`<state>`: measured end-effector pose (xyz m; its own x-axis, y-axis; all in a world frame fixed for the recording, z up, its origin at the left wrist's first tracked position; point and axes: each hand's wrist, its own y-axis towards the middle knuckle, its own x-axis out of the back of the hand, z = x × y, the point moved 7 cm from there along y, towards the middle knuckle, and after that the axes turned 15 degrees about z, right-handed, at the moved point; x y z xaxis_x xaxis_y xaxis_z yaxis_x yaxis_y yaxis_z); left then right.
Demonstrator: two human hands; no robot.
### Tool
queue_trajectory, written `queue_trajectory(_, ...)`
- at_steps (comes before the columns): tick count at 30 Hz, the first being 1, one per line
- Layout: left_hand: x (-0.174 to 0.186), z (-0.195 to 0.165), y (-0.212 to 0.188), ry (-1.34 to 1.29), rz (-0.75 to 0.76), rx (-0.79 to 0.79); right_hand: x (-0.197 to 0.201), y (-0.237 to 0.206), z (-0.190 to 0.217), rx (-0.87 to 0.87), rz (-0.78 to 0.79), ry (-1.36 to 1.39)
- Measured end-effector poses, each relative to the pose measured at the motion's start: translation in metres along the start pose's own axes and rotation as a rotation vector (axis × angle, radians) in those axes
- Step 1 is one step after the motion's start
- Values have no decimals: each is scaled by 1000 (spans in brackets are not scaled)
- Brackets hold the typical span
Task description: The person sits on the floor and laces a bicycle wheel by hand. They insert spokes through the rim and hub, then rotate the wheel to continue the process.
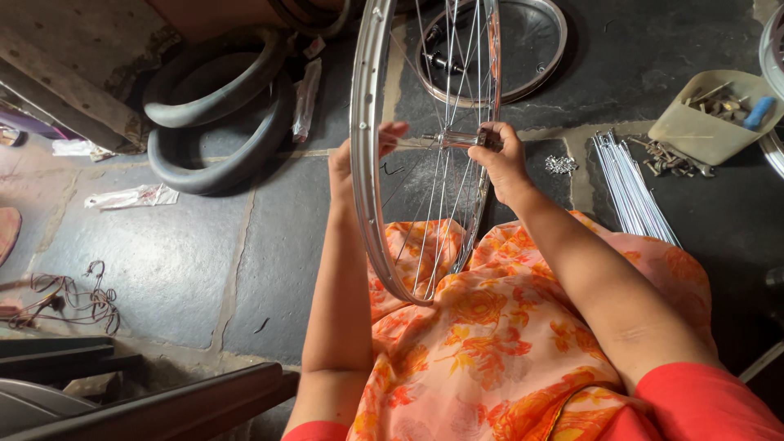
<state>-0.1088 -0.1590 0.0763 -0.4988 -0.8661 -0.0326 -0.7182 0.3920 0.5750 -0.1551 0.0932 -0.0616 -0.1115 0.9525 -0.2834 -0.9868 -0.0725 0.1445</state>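
A silver bicycle wheel rim (pixel 363 163) with thin spokes stands upright on my lap, resting on orange flowered cloth (pixel 474 343). My left hand (pixel 359 159) reaches around the rim's left side, fingers at the left end of the hub axle. My right hand (pixel 500 159) grips the hub (pixel 459 140) at its right end. Both hands hold the wheel at its centre.
Black rubber tyres (pixel 216 114) lie at upper left on the stone floor. A second rim (pixel 531 49) lies flat behind. A bundle of loose spokes (pixel 629 188) lies at right beside a beige tub of small parts (pixel 706 122). Tangled wire (pixel 69 298) at left.
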Motion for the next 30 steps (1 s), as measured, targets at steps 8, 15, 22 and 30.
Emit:
queue_trajectory(8, -12, 5, -107, 36, -37, 235, 8, -1, 4, 5, 12, 122)
queue_trajectory(15, -55, -29, -112, -119, 64, 192, 5, -7, 7, 4, 17, 91)
queue_trajectory(22, -73, -30, -106, 125, -12, 206, 87, -15, -14, -139, 69, 75)
queue_trajectory(30, -70, -18, -75, 57, -60, 317, 261, -61, -73, -313, -379, -776)
